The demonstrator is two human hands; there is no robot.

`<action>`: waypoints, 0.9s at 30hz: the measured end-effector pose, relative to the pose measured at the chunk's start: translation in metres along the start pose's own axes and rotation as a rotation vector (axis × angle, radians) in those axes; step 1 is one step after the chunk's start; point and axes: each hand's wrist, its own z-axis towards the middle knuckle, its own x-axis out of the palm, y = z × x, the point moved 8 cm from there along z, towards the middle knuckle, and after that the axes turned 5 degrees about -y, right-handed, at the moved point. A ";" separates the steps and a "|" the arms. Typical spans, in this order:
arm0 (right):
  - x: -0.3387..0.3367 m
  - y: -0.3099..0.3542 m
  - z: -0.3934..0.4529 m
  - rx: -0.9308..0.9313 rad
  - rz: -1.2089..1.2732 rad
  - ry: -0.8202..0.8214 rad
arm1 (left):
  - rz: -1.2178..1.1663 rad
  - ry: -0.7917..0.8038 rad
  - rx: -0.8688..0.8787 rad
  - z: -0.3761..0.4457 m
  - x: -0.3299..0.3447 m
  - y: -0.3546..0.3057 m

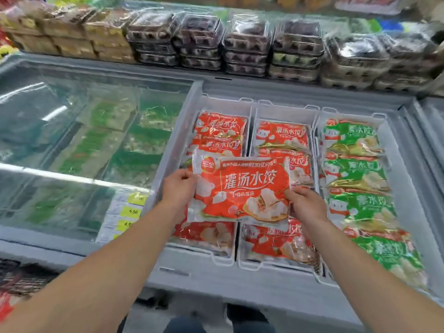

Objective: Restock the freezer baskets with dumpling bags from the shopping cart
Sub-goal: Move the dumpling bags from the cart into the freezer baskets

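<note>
Both grips closed on one red dumpling bag (242,188): left hand (179,188) pinches its left edge, right hand (306,204) pinches the lower right corner. Bag is held flat, face up, above the open freezer (264,282), over the seam between the left basket (182,140) and middle basket (286,111), both holding red bags. Right basket (389,145) holds green bags (353,169). Left of the held bag, a closed glass lid (72,131) with yellow price tags (131,211). Egg cartons (247,46) stacked on the shelf behind.
</note>
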 end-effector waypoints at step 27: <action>0.181 0.080 0.312 0.023 -0.146 0.019 | 0.206 -0.341 -0.005 0.302 0.164 -0.071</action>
